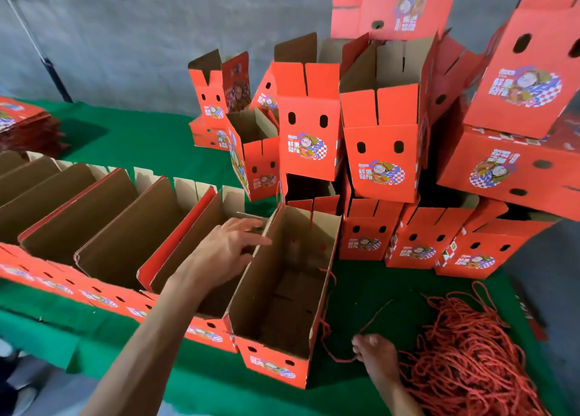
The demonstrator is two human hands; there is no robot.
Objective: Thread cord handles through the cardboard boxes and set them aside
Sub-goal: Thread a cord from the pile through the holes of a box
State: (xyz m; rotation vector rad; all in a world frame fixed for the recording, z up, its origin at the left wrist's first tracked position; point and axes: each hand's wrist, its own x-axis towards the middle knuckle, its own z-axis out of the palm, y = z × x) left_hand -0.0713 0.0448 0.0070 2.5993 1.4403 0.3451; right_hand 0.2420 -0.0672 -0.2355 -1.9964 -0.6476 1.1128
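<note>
While stacked boxes (pixel 381 152) crowd behind, the right hand (pixel 375 354) seemingly pinches cord (pixel 339 357).

An open red cardboard box (pixel 282 293) with a brown inside is stood upright at the near edge, its two oval holes on the near face. A red cord (pixel 337 337) is draped beside its right wall. Open boxes (pixel 103 227) are lined up to its left; finished boxes (pixel 379 152) are stacked behind. A tangled heap of red cords (pixel 467 349) is seen at the right.
</note>
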